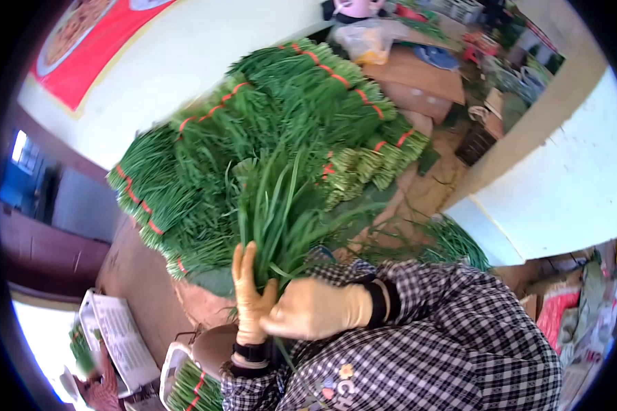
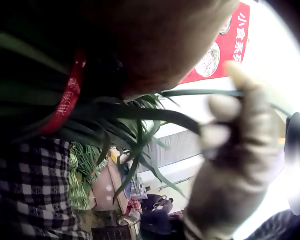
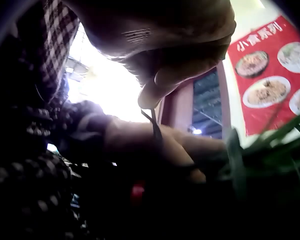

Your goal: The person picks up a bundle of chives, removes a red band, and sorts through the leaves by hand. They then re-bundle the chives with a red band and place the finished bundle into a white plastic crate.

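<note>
A bunch of garlic chives (image 1: 271, 212) stands leaf-up in front of the chest. My left hand (image 1: 251, 305) lies along its near left side, two fingers straight up beside the leaves and the thumb apart. In the left wrist view, a red printed band (image 2: 67, 100) crosses the bunch below that hand. The right hand (image 1: 315, 308), blurred in the head view, is close beside the left one with fingers curled. Its thumb and finger pinch a thin chive leaf (image 3: 152, 120), seen in the right wrist view. The lower end of the bunch is hidden behind the hands.
Ahead lies a large heap of chive bundles (image 1: 185, 147) with red bands. Loose chives (image 1: 452, 243) lie to the right, before a white panel (image 1: 555, 185). A cardboard box (image 1: 418, 82) stands behind. At lower left are a white crate (image 1: 120, 335) and another person (image 1: 103, 383).
</note>
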`<state>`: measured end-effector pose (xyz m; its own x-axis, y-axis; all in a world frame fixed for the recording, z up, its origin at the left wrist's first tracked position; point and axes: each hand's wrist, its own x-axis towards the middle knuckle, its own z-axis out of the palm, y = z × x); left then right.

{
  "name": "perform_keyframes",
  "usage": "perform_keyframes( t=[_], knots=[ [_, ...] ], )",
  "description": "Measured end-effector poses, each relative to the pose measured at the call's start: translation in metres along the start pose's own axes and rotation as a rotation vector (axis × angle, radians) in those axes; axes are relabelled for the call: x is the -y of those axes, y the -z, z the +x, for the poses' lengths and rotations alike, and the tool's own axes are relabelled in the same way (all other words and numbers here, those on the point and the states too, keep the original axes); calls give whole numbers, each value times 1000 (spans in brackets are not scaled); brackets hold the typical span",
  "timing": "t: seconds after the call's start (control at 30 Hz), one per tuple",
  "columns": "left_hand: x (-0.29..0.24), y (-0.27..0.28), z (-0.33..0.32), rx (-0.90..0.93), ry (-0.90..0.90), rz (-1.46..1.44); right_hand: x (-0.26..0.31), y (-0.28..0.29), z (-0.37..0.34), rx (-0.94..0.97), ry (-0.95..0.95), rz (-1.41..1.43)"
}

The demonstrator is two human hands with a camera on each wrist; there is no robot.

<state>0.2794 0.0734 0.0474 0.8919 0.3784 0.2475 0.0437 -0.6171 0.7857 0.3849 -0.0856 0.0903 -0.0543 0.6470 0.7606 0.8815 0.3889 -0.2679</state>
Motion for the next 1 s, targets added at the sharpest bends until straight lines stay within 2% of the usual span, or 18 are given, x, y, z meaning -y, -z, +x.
perform_keyframes(
  t=[0.1,0.13,0.2,0.27,0.33,0.37,0.4,0.47,0.5,0.57,0.63,0.67,0.73,0.8,0.87,0.93,0.97,1.0],
  knots=[
    [-2,1,1,0,43,-55,13,14,0,-43,-3,37],
    [-3,2,-2,-16,67,-79,4,26,-6,114,-149,99],
    [-4,4,-4,-59,16,50,-20,47,-36,42,-428,194],
    [-4,5,-7,-98,8,13,-46,73,-91,121,-792,236],
    [-2,7,-9,-71,98,-224,-65,108,-172,329,-1020,50],
    [-10,6,-5,-71,154,-330,-74,130,-218,453,-1058,88],
    [-15,6,-2,-65,181,-345,-71,155,-253,499,-1319,254],
    [-30,3,6,-83,243,-375,-57,182,-296,976,-1411,-471],
    [-29,2,12,-77,244,-377,-53,185,-301,977,-1418,-470],
    [-28,2,24,-35,297,-337,-41,190,-303,541,-1890,-172],
    [-21,-3,39,2,317,-351,-59,152,-339,76,-1452,587],
    [-16,-3,50,27,335,-368,-52,142,-259,7,-1695,721],
    [3,-8,66,-3,305,-347,-75,90,-237,-211,-1449,1245],
    [3,-17,75,-1,266,-452,-71,71,-136,-144,-1494,1182],
    [5,-23,74,-3,325,-518,-79,48,-78,-137,-1385,1207],
    [3,-16,80,149,355,-490,-110,16,-89,352,-693,464],
    [0,-12,79,124,355,-480,-110,1,-78,180,-760,584],
    [-3,-7,77,90,433,-565,-109,-4,-74,191,-739,595]
  ],
)
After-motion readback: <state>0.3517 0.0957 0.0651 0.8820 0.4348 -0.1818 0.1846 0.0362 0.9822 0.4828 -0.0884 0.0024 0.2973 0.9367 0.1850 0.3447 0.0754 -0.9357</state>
